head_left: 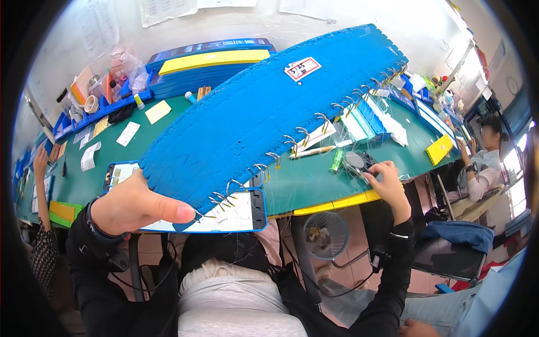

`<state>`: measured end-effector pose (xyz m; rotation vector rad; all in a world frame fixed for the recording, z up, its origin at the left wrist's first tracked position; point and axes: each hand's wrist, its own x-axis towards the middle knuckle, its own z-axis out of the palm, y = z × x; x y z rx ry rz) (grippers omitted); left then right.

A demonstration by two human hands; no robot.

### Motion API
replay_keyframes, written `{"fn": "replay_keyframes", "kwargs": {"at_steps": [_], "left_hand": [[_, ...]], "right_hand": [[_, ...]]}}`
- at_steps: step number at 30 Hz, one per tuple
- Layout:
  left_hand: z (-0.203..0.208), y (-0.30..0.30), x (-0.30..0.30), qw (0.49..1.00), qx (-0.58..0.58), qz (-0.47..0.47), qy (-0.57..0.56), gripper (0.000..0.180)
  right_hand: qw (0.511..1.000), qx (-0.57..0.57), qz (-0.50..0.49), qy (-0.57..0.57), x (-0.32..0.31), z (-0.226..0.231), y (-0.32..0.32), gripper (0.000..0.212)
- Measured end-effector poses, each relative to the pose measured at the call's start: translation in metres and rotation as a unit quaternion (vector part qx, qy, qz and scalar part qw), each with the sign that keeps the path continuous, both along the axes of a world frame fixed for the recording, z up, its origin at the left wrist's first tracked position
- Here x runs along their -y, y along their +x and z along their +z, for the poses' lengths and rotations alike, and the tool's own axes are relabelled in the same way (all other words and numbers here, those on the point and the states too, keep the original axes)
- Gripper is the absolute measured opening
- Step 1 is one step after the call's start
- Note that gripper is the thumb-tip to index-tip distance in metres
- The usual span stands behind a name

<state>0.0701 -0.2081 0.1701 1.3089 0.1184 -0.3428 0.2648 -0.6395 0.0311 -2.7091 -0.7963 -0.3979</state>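
A long blue foam board (241,112) slants up and to the right across the bench. My left hand (143,205) grips its near left end, thumb on top beside the edge. Fishing hooks (273,159) line the board's near edge, and thin clear strands trail from them. To the right of the board, my right hand (389,188) has thumb and forefinger pinched together; what is between them, if anything, is too small to make out. Just beyond its fingertips lies a dark object with a grey disc (355,162). Under the board's left end is a blue-framed case (257,210) with a white sheet.
Stacked blue boxes (196,78) and a blue bin of supplies (109,106) stand along the back of the green bench (306,188). A green tube (337,160) lies near my right hand. Below is a mesh wastebasket (325,236). Other people sit at both sides.
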Motion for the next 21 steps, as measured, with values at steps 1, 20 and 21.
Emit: {"fn": "replay_keyframes", "kwargs": {"at_steps": [1, 20, 21], "left_hand": [[0.0, 0.0, 0.0, 1.0, 0.001, 0.002, 0.0, 0.077], [-0.03, 0.001, 0.001, 0.994, 0.04, 0.045, -0.093, 0.052], [-0.029, 0.002, 0.006, 0.993, 0.046, 0.04, -0.101, 0.051]], "right_hand": [[0.999, -0.002, -0.009, 0.046, -0.005, 0.004, -0.003, 0.014], [0.629, -0.309, 0.104, 0.706, -0.112, 0.092, -0.137, 0.036], [0.631, -0.311, 0.091, 0.705, -0.12, 0.093, -0.137, 0.038]]}}
